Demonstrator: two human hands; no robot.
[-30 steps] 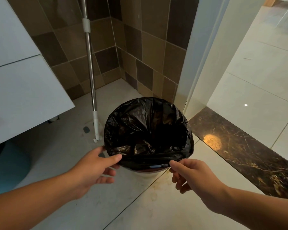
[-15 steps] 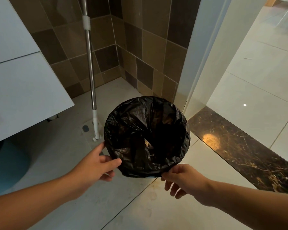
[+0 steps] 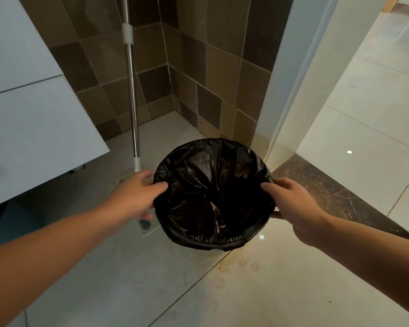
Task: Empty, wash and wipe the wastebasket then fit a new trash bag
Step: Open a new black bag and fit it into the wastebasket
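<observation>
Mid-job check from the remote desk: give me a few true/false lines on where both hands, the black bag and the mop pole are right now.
1. The left hand and right hand are at opposite sides of the round wastebasket's rim. True.
2. The crinkled black plastic trash bag has been pulled out and lies on the floor. False: it sits in the wastebasket, folded over the rim.
3. A metal mop pole stands upright against the brown tiled wall behind the basket. True.
4. The right hand grips the mop pole. False: it holds the bag's edge on the right side; nothing touches the pole.
5. The wastebasket stands on the dark marble threshold strip. False: it stands on the pale floor tiles beside the strip.
</observation>
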